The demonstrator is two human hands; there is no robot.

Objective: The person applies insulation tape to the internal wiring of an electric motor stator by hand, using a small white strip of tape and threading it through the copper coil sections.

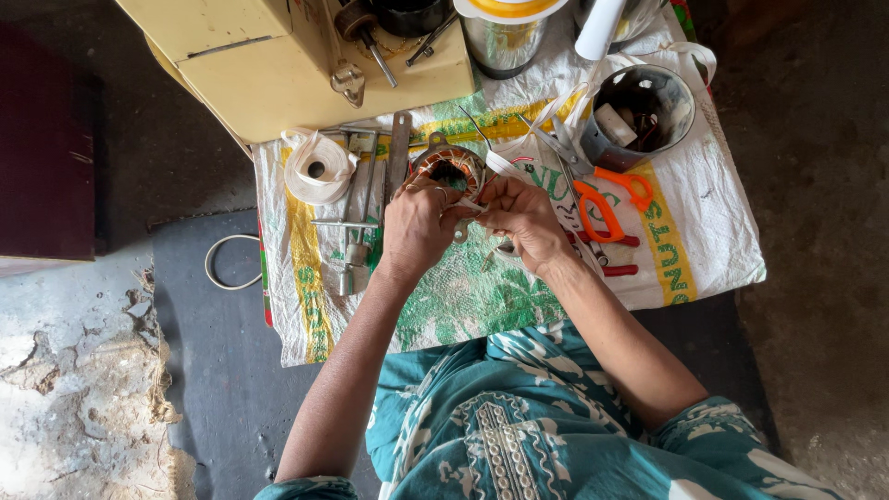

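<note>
Woven white sack (704,231), banded yellow with green print, spreads under our work. Far left sits a cream box (278,65). Our left hand (417,227) grips the copper-wound motor coil (451,169) mid-sack; our right hand (523,218) pinches white tape (505,167) beside it.

Floor-level repair workshop: hand tools (359,206), tape roll (317,168), woven sack (704,231)

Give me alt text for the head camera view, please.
Two bare hands, left hand and right hand, meet over a round copper-wound motor coil on a printed woven sack, beside orange-handled scissors and a white tape roll.
</note>
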